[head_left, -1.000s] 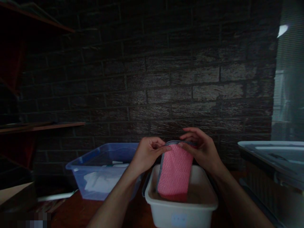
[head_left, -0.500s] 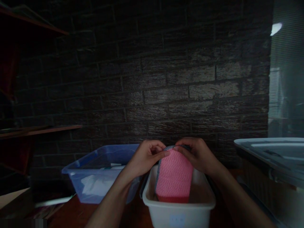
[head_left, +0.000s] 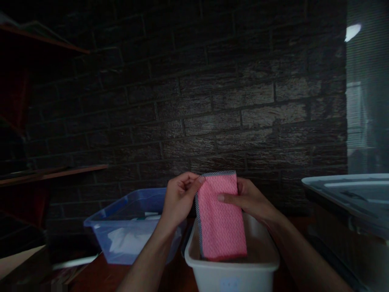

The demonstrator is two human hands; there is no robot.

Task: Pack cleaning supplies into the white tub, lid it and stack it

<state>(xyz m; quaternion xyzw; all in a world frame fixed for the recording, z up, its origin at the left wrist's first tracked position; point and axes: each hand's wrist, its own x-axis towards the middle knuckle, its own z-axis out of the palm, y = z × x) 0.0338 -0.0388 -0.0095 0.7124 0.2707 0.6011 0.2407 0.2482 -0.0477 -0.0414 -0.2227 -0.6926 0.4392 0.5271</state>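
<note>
A pink textured cleaning cloth [head_left: 221, 227] with a black-and-white checked edge hangs upright between my hands. My left hand [head_left: 182, 196] pinches its upper left corner between thumb and fingers. On the other side my right hand [head_left: 247, 198] grips the cloth, thumb across the front and fingers hidden behind it. Below and behind the cloth stands a white plastic bin [head_left: 232, 265] with a pale label on its front. The cloth's lower end hangs at the bin's opening; whether it touches the bin I cannot tell.
To the left sits a translucent blue tub [head_left: 121, 227] with white items inside. A large lidded container [head_left: 349, 198] stands at the right. Wooden shelves [head_left: 54, 174] jut out at the left, and a dark brick wall [head_left: 194, 101] rises behind.
The cloth has risen a little and its top edge now stands straight. My right hand has shifted down from the top edge to the cloth's right side.
</note>
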